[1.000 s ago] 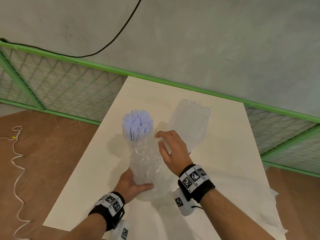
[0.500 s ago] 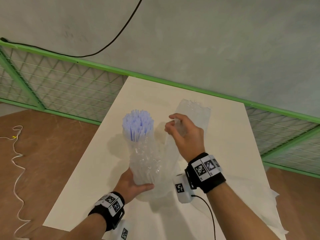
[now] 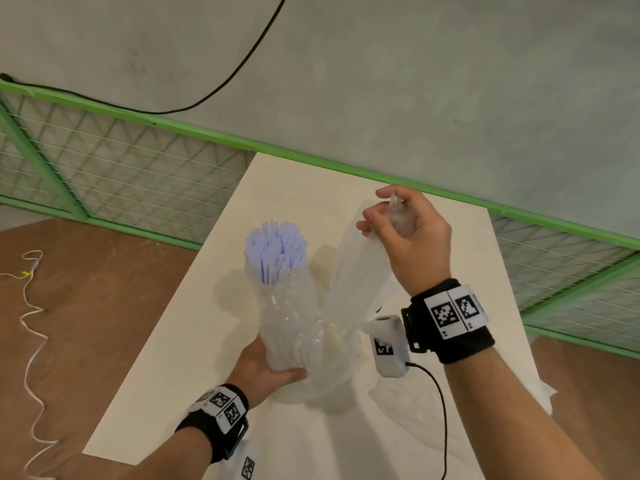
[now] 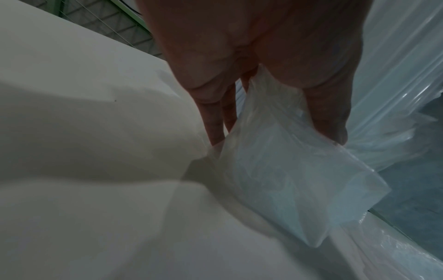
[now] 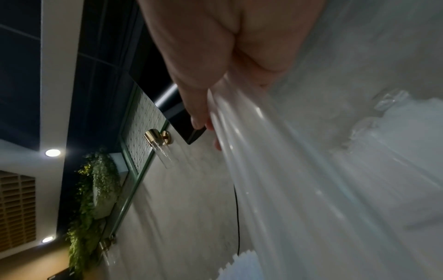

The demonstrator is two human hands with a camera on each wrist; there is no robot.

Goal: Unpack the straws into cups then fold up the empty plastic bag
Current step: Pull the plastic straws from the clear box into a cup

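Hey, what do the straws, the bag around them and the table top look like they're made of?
Straws: likely thin plastic, pale blue-white and matte, seen as hollow tube ends.
Plastic bag: clear, glossy film; it crinkles, shows highlights and lets the straws show through.
Table: smooth cream top, matte, maybe laminate or painted board; the pictures leave it open.

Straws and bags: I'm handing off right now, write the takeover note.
Left hand: grips the base of the upright bundle of blue straws, its crumpled plastic wrap pushed partway down, tips exposed.
Right hand: raised above the table, pinches the top of a second clear bag, pulled taut; whether it holds straws, I cannot tell.
Done: blue bundle partly unwrapped.
Left: no cups in view; get the straws into cups, then fold the empty bag. More loose plastic lies at the table's right edge.
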